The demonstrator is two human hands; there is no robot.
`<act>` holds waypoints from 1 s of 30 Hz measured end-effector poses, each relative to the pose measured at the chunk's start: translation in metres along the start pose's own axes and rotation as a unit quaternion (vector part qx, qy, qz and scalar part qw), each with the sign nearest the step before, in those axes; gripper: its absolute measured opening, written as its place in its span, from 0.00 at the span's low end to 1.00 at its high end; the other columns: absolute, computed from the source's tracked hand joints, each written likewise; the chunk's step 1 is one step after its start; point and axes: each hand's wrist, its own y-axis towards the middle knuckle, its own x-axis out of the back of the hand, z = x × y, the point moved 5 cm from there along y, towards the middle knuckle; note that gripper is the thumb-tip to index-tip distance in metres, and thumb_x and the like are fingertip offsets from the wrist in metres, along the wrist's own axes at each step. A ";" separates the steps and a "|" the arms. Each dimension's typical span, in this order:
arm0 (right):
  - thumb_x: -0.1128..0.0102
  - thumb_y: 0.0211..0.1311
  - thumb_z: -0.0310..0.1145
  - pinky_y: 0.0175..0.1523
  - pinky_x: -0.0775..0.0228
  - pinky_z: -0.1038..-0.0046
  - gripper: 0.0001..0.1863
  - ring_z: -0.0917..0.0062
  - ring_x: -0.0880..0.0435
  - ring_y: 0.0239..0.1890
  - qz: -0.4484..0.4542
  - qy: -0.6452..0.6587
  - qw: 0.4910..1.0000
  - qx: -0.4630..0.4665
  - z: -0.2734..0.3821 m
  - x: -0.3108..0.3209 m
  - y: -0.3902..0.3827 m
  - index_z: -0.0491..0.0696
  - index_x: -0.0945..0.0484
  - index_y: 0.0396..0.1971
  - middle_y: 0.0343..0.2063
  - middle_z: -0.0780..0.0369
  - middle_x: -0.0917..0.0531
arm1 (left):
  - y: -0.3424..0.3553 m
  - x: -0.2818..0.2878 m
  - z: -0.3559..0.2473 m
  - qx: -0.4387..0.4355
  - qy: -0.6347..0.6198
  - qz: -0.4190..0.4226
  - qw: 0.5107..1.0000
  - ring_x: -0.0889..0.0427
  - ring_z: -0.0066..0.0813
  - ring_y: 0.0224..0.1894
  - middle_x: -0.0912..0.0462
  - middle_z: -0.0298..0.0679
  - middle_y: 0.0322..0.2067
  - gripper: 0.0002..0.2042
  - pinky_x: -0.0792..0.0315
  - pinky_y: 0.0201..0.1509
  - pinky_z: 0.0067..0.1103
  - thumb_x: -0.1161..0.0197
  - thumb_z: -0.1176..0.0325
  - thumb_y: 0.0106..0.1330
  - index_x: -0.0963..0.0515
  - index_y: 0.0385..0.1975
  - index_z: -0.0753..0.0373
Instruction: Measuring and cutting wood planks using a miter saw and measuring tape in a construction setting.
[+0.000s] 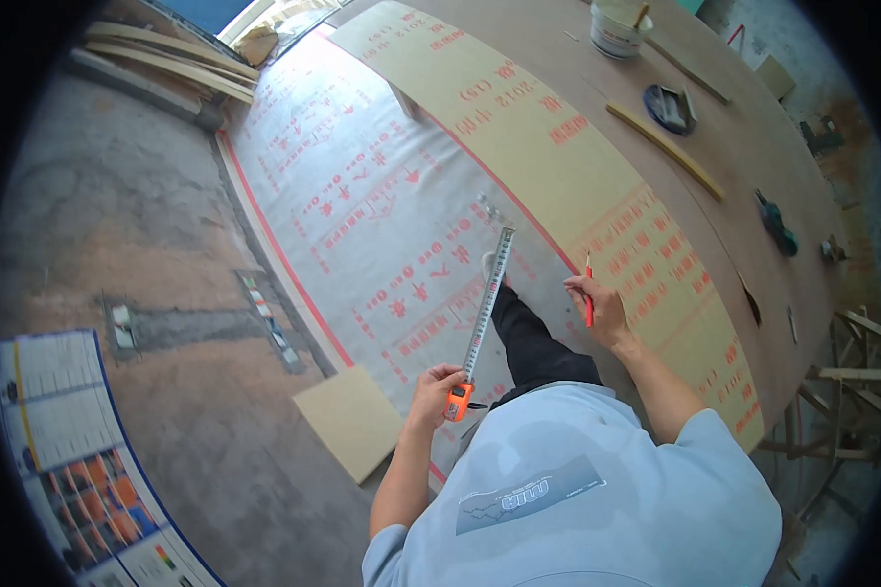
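Observation:
My left hand (433,393) is closed around an orange tape measure (457,402). Its metal blade (487,308) is drawn out and points away from me, the far end hanging free near the board's edge. Between the fingers of my right hand (603,309) is a red pencil (589,298), tip upward. That hand is over the near edge of a long pale yellow board (519,117) with red print, which lies on a brown work table (715,235). Whether the hand touches the board I cannot tell.
White printed film (362,196) covers the floor. On the table are a white bucket (617,34), a wooden strip (664,152), a dark blue dish (670,108) and a green power tool (775,223). A square board piece (350,421) leans near the left wall.

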 end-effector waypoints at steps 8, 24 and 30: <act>0.40 0.64 0.27 0.37 0.24 0.68 0.07 0.62 0.14 0.33 0.008 0.032 0.999 0.008 0.008 -0.069 0.267 0.42 0.19 0.40 0.30 0.51 0.15 | 0.125 0.052 -0.242 -0.019 0.009 -0.044 0.999 0.15 0.32 0.28 0.15 0.45 0.29 0.04 0.19 0.32 0.25 0.38 0.76 0.66 0.22 0.36 0.69; 0.41 0.66 0.31 0.37 0.24 0.71 0.09 0.70 0.14 0.31 -0.062 -0.032 0.993 -0.093 -0.003 -0.158 0.624 0.43 0.20 0.42 0.29 0.55 0.14 | 0.449 0.161 -0.642 -0.030 0.104 0.028 0.994 0.16 0.30 0.26 0.17 0.43 0.28 0.06 0.21 0.28 0.24 0.38 0.74 0.65 0.23 0.38 0.68; 0.42 0.67 0.31 0.42 0.23 0.72 0.11 0.70 0.13 0.35 -0.089 -0.069 0.983 -0.143 0.021 -0.185 0.715 0.42 0.20 0.45 0.32 0.55 0.14 | 0.564 0.162 -0.794 -0.030 0.190 0.074 0.979 0.17 0.30 0.26 0.17 0.46 0.27 0.06 0.24 0.28 0.24 0.38 0.77 0.61 0.21 0.35 0.74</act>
